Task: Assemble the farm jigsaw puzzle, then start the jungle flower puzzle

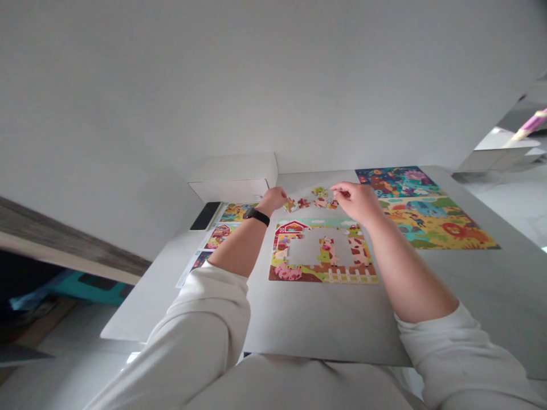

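A farm jigsaw puzzle [299,273] lies on the table with its border joined, a gap in its middle and a cow section inside. Beyond it are several loose pieces, among them a green piece [319,192] and a reddish-brown piece [303,203]. My left hand [273,199], with a dark watch [256,216] at the wrist, is closed at a puzzle piece [289,205], which its fingertips appear to grip. My right hand [358,200] is above the right end of the loose pieces, thumb and forefinger pinched; what they hold, if anything, is too small to tell.
A white box [233,176] stands against the wall at back left. Near it lie a phone [205,216] and a sheet of small pictures [220,234]. At right are a dark-blue puzzle [395,182] and a yellow animal puzzle [444,225] on the white table [325,319].
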`<action>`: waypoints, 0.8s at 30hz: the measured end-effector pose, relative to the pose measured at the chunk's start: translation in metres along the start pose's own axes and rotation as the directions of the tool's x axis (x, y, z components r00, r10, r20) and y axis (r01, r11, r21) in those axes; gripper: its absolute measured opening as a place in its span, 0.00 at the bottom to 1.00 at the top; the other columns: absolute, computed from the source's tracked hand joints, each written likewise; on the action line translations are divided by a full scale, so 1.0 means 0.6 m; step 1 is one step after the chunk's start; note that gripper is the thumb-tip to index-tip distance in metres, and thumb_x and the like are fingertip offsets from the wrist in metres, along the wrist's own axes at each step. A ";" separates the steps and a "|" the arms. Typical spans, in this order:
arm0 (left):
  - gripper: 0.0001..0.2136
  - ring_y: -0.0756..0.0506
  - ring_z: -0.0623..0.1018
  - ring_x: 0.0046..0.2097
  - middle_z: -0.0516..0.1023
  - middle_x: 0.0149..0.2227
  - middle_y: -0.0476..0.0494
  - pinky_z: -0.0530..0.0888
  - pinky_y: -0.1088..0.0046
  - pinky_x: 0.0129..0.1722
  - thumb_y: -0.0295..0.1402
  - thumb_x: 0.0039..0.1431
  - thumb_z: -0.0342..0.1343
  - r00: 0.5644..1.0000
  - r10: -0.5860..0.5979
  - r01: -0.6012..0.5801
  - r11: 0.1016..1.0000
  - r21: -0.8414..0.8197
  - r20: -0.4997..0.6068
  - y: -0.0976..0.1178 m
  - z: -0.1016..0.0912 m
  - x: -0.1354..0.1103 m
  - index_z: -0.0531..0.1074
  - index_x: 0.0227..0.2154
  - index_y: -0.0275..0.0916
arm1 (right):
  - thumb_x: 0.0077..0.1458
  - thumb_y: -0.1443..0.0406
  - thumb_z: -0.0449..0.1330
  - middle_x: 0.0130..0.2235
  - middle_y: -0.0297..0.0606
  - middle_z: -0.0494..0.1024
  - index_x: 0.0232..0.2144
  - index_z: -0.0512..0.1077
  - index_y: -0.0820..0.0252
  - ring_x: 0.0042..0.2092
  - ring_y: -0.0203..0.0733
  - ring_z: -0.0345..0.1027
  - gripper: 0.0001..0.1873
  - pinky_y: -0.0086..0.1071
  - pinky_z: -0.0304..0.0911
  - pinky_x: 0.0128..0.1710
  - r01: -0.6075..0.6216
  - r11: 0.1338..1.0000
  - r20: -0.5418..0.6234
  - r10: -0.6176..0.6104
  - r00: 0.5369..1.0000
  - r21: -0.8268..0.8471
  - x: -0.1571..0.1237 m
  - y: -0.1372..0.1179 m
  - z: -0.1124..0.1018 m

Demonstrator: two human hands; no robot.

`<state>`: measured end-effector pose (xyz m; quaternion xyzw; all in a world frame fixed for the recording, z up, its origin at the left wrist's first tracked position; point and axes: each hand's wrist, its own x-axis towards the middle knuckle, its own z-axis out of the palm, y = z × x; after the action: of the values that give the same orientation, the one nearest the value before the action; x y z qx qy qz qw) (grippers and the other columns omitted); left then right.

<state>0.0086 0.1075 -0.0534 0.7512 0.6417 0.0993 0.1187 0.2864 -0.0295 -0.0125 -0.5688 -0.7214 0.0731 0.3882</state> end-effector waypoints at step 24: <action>0.18 0.53 0.71 0.27 0.69 0.25 0.57 0.66 0.79 0.27 0.40 0.54 0.72 0.978 0.093 -0.208 0.289 -0.934 -0.189 0.011 0.029 -0.337 0.72 0.42 0.41 | 0.61 0.67 0.63 0.65 0.49 0.73 0.66 0.66 0.48 0.64 0.56 0.71 0.33 0.53 0.72 0.63 0.223 0.954 0.076 -0.241 0.967 0.199 -0.199 -0.062 0.085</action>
<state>-0.0117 -0.0938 -0.0674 0.5873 0.3912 0.5052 0.4967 0.2313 -0.1297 -0.0839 -0.4363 -0.7914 0.1232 0.4100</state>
